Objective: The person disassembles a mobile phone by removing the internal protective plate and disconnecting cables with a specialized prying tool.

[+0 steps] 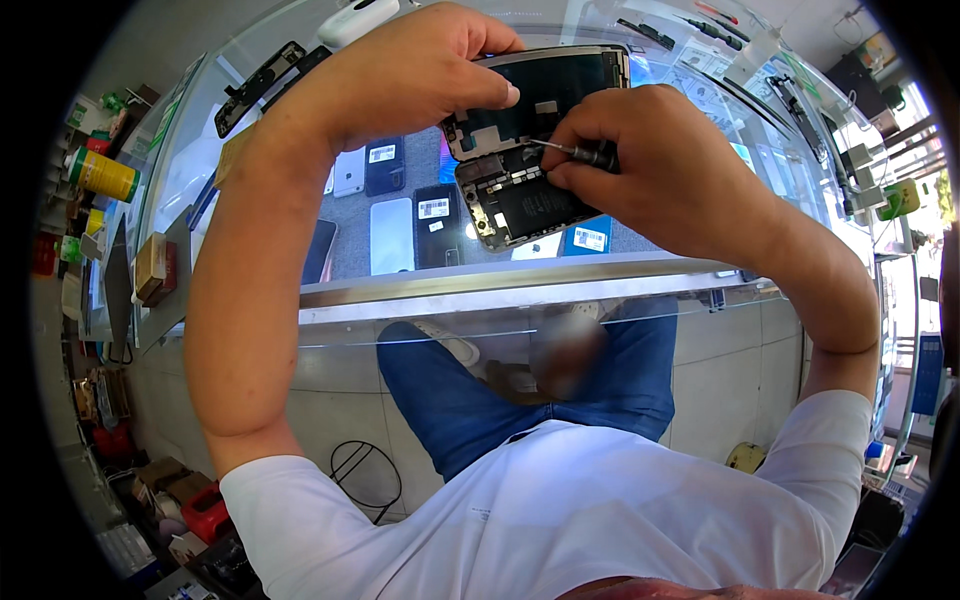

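Observation:
An opened smartphone lies over the glass counter, its black body (543, 207) showing the battery, boards and camera. Its screen panel (560, 75) is folded up along the far side, inner face toward me. My left hand (425, 70) grips the panel's left edge, thumb on the inner face and fingers behind it. In my right hand (668, 165) is a small screwdriver (592, 154), pinched between thumb and fingers. Its thin shaft points left over the seam between panel and body. Whether the tip touches a screw is too small to tell.
Several phones (392, 235) are in view through the counter's glass. The metal front edge (520, 285) runs close to me. Black phone frames (262, 85) and a white rounded case (357, 20) sit at the far left; another screwdriver (714, 33) lies far right.

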